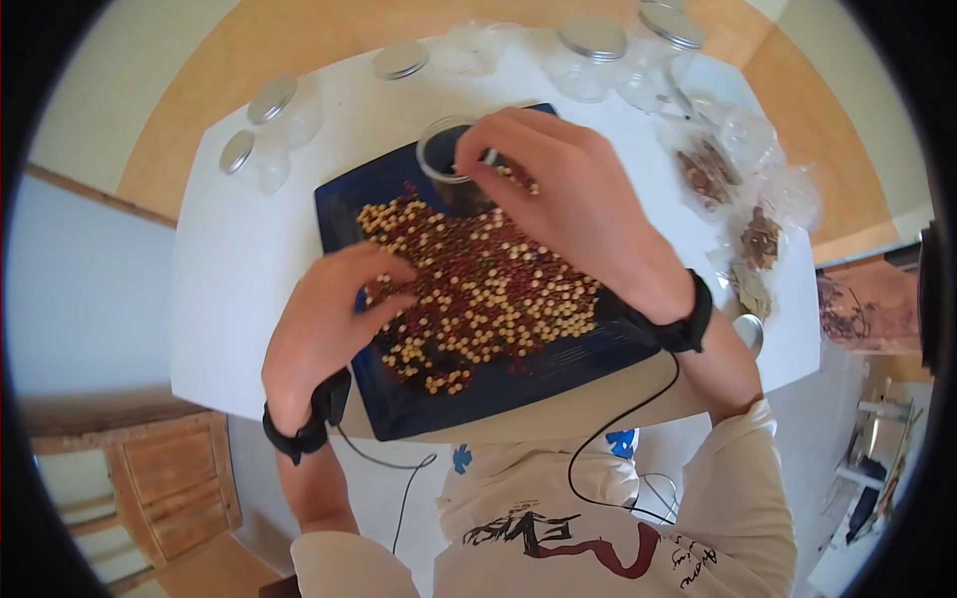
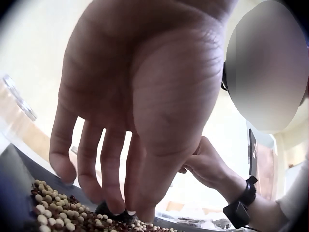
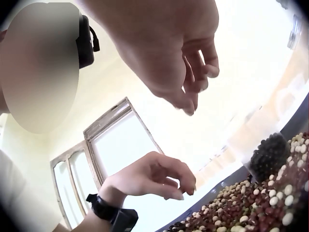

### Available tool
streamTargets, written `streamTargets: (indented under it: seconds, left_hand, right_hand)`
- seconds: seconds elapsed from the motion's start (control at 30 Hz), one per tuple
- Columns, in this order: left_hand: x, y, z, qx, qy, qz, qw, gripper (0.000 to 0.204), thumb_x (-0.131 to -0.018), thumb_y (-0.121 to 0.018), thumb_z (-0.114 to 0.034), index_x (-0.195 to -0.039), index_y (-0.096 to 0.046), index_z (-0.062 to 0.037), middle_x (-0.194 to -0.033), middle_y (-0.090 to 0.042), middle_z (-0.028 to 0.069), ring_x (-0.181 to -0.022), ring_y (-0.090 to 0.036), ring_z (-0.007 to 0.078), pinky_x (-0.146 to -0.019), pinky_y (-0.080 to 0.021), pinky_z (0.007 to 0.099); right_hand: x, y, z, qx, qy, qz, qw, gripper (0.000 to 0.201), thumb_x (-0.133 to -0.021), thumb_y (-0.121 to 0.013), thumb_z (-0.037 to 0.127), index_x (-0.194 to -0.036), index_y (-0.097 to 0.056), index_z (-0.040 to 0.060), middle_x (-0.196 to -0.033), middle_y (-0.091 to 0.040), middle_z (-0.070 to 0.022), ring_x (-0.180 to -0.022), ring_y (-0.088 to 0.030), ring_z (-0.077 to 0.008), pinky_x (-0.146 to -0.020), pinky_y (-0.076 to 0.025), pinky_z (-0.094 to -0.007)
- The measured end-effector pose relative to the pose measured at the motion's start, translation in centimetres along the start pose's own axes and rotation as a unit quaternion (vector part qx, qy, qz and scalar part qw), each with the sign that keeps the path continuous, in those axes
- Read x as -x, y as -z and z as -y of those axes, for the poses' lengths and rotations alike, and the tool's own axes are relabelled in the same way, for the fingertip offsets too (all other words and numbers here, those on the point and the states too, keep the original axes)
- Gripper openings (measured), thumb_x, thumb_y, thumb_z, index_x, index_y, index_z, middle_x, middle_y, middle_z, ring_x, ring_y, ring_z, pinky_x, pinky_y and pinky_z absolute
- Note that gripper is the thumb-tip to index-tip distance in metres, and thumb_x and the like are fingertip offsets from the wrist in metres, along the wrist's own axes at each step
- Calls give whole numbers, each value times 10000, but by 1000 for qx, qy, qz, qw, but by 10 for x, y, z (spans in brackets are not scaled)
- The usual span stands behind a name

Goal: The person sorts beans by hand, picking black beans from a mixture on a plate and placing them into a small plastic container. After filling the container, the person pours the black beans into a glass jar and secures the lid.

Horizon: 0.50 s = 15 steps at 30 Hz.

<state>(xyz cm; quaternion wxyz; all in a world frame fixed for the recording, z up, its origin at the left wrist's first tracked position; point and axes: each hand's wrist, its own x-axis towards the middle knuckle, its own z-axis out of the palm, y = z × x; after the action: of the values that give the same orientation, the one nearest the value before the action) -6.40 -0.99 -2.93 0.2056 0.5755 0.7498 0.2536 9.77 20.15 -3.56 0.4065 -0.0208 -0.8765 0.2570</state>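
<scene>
Mixed beans (image 1: 498, 289), cream, red and dark, cover much of a blue tray (image 1: 389, 409). A clear round container (image 1: 439, 179) with black beans (image 3: 269, 155) in it stands at the tray's far side. My left hand (image 1: 324, 309) is low over the beans' left edge, fingers bent, thumb apart from them. My right hand (image 1: 573, 189) is above the container's right side; its thumb and index fingertips meet in the right wrist view, and whether something small is between them is hidden.
Lidded jars (image 1: 289, 110) stand at the back left, more jars (image 1: 588, 65) at the back right. Clear bags with dried material (image 1: 758, 239) lie along the right side of the white table (image 1: 249, 329). Cables (image 1: 573, 448) hang from both wrists.
</scene>
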Motion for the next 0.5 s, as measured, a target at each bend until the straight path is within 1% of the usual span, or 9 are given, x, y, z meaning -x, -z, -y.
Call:
streamTargets:
  seconds: [0.03,0.07,0.13,0.17,0.23,0.27,0.33,0.43,0.5]
  left_hand:
    - [4,-2,2,-10,15,29,999,230,-839,-826,-40,-1055,-751,-22,-1004,-727,126,-830,-683,294,-769,-556,383]
    - [8,-4,5,-10,4,32,999,230,-839,-826,-40,-1055,-751,-22,-1004,-727,126,-830,-683,294,-769,-556,383]
    - [15,-9,12,-37,-8,29,999,291,-840,-839,-17,-1117,-753,-34,-1083,-735,96,-865,-684,279,-752,-544,344]
    - [16,-10,12,-38,-7,30,999,291,-840,-839,-17,-1117,-753,-34,-1083,-735,96,-865,-684,279,-752,-544,344]
    - [26,-10,10,-30,14,23,999,316,-835,-829,25,-1135,-745,-30,-1114,-734,98,-877,-678,277,-785,-554,352]
    - [30,-8,7,-35,24,20,999,316,-835,-829,25,-1135,-745,-30,-1114,-734,98,-877,-678,277,-785,-554,352]
    - [32,-3,1,-17,52,28,998,301,-839,-806,32,-1126,-739,-30,-1132,-716,139,-998,-695,377,-881,-569,418]
    - [37,-4,5,-15,58,11,998,299,-846,-791,61,-1126,-740,-28,-1153,-716,141,-1027,-695,392,-894,-569,424]
    - [36,-3,8,-19,59,5,998,300,-851,-783,69,-1132,-737,-24,-1162,-714,145,-1041,-693,396,-906,-567,428]
  right_hand:
    - [1,-2,-4,12,-3,-4,1000,88,-902,-704,67,-973,-653,69,-881,-693,-107,-842,-692,-363,-715,-556,-456]
    - [2,-3,-7,30,-2,-2,1000,97,-891,-697,55,-975,-649,62,-887,-698,-110,-844,-691,-366,-718,-556,-459]
    - [5,-7,-14,54,5,-1,999,138,-856,-678,25,-987,-641,49,-880,-705,-119,-851,-690,-371,-719,-554,-461]
    - [5,-5,-16,53,5,-2,999,138,-856,-678,25,-987,-641,49,-880,-705,-119,-851,-690,-371,-719,-554,-461]
    - [5,-7,-18,63,-11,10,998,97,-891,-682,47,-981,-650,62,-841,-698,-115,-842,-690,-358,-708,-549,-458]
    - [5,-8,-16,52,-8,10,999,97,-891,-682,47,-981,-650,62,-841,-698,-115,-842,-690,-358,-708,-549,-458]
    - [4,-6,-14,61,-26,-3,998,57,-929,-690,84,-979,-662,77,-806,-693,-110,-828,-692,-341,-698,-546,-458]
    - [4,-6,-14,77,-28,0,997,41,-955,-695,113,-975,-670,88,-800,-693,-105,-825,-696,-326,-694,-548,-452]
    - [5,-6,-16,75,-30,5,997,48,-950,-703,112,-984,-675,92,-802,-694,-103,-811,-696,-326,-687,-548,-450]
